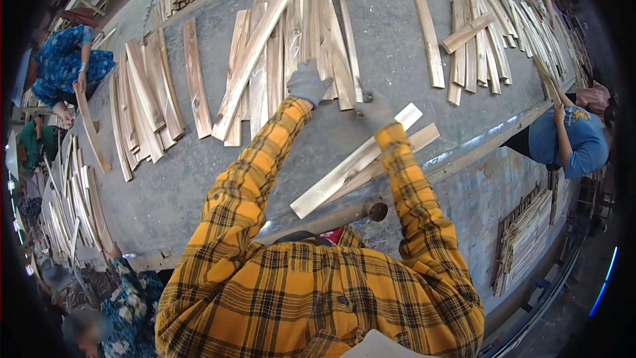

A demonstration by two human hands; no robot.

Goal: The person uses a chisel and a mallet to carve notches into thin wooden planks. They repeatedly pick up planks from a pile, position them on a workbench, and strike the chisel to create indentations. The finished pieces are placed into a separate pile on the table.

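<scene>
Both my hands wear grey gloves. My left hand (pixel 309 84) rests on the near end of a pile of wooden strips (pixel 291 33), its fingers spread and its thumb out to the right. My right hand (pixel 375 110) is at the near end of a narrow wooden strip (pixel 348 33) on the pile's right side, fingers closed at that end. Below my right wrist, a pale wooden strip (pixel 351 166) lies slanted over a browner strip (pixel 411 142); my right sleeve covers part of both.
More strips lie at left (pixel 142 99) and right (pixel 474 46) on the grey table (pixel 232 179). A person in blue patterned clothes (pixel 73 59) handles a strip at left; another in a blue shirt (pixel 573 136) stands at right. A round pipe end (pixel 377 210) sits at the near edge.
</scene>
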